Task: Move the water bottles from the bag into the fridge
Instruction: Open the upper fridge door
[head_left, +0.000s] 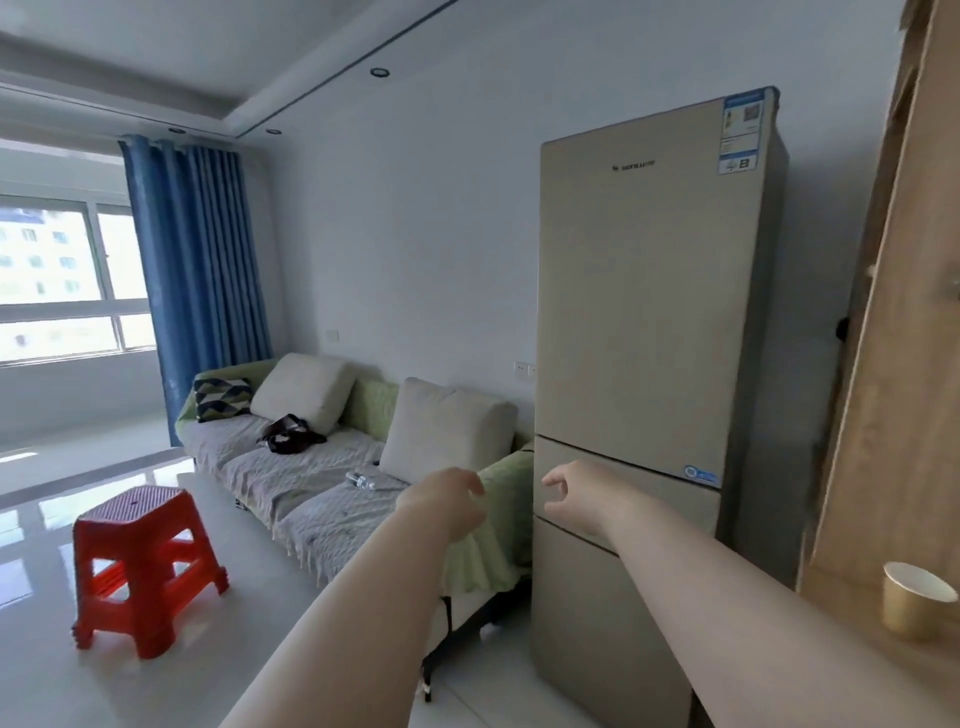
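A tall beige fridge (644, 312) stands on the right with all its doors closed. On the sofa to its left, a clear water bottle (361, 480) lies on its side. Further back on the seat sits a dark bag (291, 434). My left hand (447, 499) reaches forward over the sofa's near arm, fingers curled apart and empty. In front of the fridge's middle drawer hovers my right hand (576, 493), fingers spread and holding nothing.
The sofa (291, 483) carries white cushions and a grey cover. Red plastic stools (140, 561) are stacked on the glossy floor at left. At the right edge stand a wooden cabinet (904, 364) and a paper cup (917, 597). Blue curtains hang by the window.
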